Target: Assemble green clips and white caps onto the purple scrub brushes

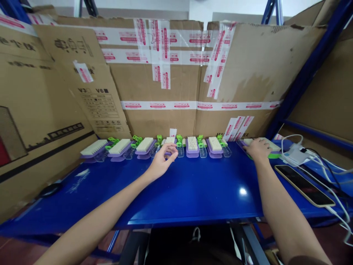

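A row of purple scrub brushes with cream bristles, such as this brush (pixel 192 145), lies bristles up along the back of the blue table (pixel 193 191). Between them are green clips with clear parts, for example a clip (pixel 179 141). My left hand (pixel 163 161) hovers in front of a brush (pixel 170 140) near the middle, partly hiding it. Its fingers are loosely curled, the thumb apart from them, with nothing visible inside. Over at the right end, my right hand (pixel 258 148) lies with fingers spread on top of brushes, one with a green base (pixel 274 155). Its fingertips partly cover the bristles.
Cardboard sheets (pixel 160 84) stand behind and to the left of the table. On the right lie a phone (pixel 305 186), a white charger (pixel 296 154) and tangled cables. A blue frame post (pixel 306 70) rises at the right. A dark round object (pixel 50 189) sits at the left edge.
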A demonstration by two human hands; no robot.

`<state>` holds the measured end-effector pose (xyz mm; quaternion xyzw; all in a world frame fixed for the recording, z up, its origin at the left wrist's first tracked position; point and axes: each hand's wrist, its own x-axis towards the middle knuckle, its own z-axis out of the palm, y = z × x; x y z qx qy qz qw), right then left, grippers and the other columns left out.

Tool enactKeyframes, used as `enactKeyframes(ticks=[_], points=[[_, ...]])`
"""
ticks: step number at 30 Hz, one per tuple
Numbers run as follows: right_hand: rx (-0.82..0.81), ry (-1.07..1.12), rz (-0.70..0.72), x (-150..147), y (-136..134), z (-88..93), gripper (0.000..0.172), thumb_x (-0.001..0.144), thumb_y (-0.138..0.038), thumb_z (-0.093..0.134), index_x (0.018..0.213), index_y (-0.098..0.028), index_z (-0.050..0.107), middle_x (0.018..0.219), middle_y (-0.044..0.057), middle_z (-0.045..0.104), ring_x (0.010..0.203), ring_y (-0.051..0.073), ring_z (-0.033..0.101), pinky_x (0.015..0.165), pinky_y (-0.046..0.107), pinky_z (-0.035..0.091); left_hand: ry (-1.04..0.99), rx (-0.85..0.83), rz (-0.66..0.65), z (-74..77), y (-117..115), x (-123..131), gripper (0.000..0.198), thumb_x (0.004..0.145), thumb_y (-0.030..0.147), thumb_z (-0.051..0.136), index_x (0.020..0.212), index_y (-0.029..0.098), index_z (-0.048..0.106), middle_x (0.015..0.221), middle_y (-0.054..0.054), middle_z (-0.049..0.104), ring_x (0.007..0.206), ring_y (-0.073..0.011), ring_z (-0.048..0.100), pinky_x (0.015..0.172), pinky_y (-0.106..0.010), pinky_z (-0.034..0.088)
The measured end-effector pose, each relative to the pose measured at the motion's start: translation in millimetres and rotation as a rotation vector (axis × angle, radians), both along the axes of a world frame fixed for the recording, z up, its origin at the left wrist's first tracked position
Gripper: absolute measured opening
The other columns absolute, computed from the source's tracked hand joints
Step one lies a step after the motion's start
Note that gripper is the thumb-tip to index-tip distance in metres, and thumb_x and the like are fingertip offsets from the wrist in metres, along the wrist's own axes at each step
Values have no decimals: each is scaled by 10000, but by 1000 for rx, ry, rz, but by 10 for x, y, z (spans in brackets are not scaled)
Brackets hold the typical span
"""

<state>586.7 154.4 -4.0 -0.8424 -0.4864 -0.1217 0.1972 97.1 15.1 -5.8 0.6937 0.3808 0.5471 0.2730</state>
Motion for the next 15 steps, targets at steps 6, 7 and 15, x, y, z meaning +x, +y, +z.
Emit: enactKeyframes(ticks=[6, 7, 15], points=[[-4, -7, 1, 54, 10, 18, 839, 968, -534, 789, 1562, 28, 599, 1597, 427, 573, 1481, 542, 571, 1175, 646, 491, 47, 33, 36, -27, 57, -68, 384, 1072, 481, 772, 1366, 259, 667, 1191, -78, 749, 1031, -215, 739, 823, -321, 636], [1, -1, 0, 53, 5, 25, 846, 977, -556, 785, 1557, 31, 600, 1597, 432, 567, 1483, 544, 566, 1175, 646, 489, 54, 37, 40, -31, 60, -74, 382, 1070, 476, 774, 1367, 260, 667, 1190, -76, 751, 1037, -215, 744, 839, -326, 636], [61, 43, 10, 57, -42, 43, 967, 989, -761, 741, 1563, 1, 586, 1585, 439, 559, 1487, 562, 536, 1164, 688, 443, 109, 79, 62, -21, 77, -98, 369, 1067, 463, 777, 1355, 258, 671, 1161, -70, 762, 1014, -213, 769, 846, -336, 645]])
